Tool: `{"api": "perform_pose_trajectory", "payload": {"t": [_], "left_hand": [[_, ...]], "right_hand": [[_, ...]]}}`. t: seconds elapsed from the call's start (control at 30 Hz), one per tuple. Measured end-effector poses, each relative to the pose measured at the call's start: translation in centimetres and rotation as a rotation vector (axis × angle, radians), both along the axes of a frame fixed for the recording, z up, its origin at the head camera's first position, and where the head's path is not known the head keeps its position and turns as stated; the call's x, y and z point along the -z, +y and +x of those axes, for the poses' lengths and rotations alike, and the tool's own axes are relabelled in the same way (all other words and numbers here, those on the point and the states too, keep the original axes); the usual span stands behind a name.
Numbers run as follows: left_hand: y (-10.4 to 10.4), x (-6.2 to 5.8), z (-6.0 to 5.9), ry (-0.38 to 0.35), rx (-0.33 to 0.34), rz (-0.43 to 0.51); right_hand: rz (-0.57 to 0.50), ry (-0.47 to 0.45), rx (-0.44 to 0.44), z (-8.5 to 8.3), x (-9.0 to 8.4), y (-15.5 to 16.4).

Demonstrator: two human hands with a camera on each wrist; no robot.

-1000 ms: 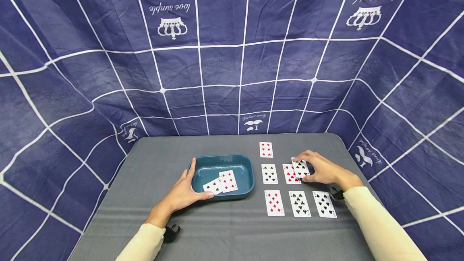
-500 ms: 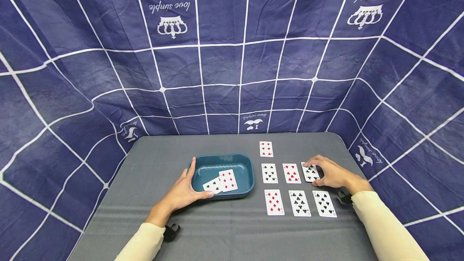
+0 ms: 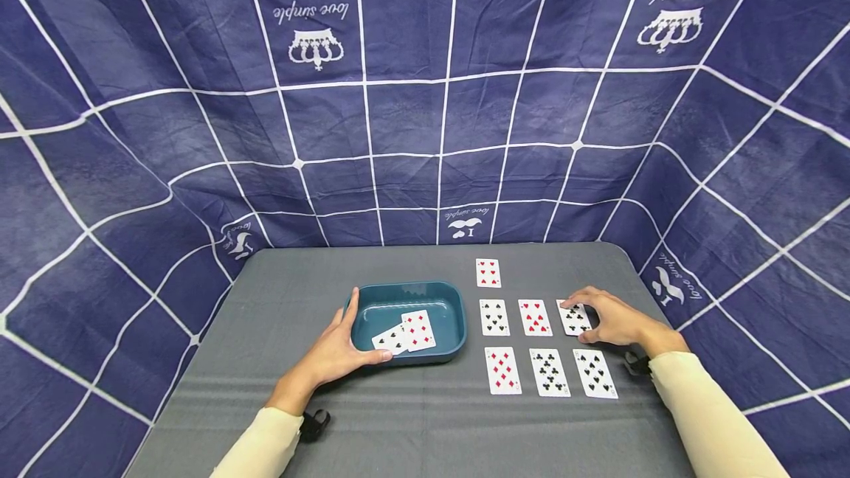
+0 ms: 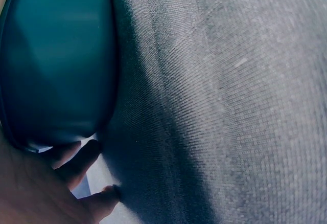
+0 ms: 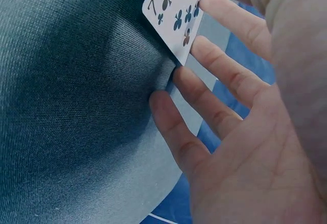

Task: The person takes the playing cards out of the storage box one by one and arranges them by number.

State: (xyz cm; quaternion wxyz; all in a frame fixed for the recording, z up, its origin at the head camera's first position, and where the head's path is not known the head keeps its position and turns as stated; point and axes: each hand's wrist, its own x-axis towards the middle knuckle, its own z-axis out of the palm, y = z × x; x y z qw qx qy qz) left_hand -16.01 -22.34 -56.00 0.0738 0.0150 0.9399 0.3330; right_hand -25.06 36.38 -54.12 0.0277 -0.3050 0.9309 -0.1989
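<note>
My right hand (image 3: 607, 319) holds a seven of clubs (image 3: 572, 317) at the right end of the middle row of face-up cards, just over the grey table (image 3: 412, 419). In the right wrist view the seven of clubs (image 5: 173, 17) is tilted, with the fingertips (image 5: 204, 3) on its edge. My left hand (image 3: 339, 349) grips the near left corner of a teal tray (image 3: 451, 301), thumb on its rim. The tray holds a black-suit card (image 3: 390, 340) and a diamonds card (image 3: 418, 331). The left wrist view shows the tray's wall (image 4: 56, 60) and my fingers (image 4: 76, 162).
A hearts card (image 3: 488, 273) lies alone at the back. A spades card (image 3: 494, 317) and a hearts card (image 3: 534, 317) share the middle row. The front row has diamonds (image 3: 502, 371), clubs (image 3: 548, 372) and spades (image 3: 595, 373). Blue checked cloth (image 3: 425, 94) surrounds the table.
My right hand carried the seven of clubs rightward, from over the middle-row hearts card to the spot at that row's right end. The left hand and tray stayed still.
</note>
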Motion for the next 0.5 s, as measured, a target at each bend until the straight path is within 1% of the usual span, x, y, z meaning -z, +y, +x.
{"api": "perform_pose_trajectory", "payload": {"t": [0.17,0.4,0.5], "left_hand": [[-0.05,-0.05,0.0,0.002,0.0,0.011],[0.07,-0.11,-0.08,0.004,0.001,0.006],[0.08,-0.08,-0.02,-0.004,-0.001,0.007]], "right_hand": [[-0.004,0.01,0.0,0.04,-0.04,0.13],[-0.007,-0.017,0.007,0.02,-0.05,0.22],[-0.009,-0.007,0.002,0.0,-0.03,0.14]]}}
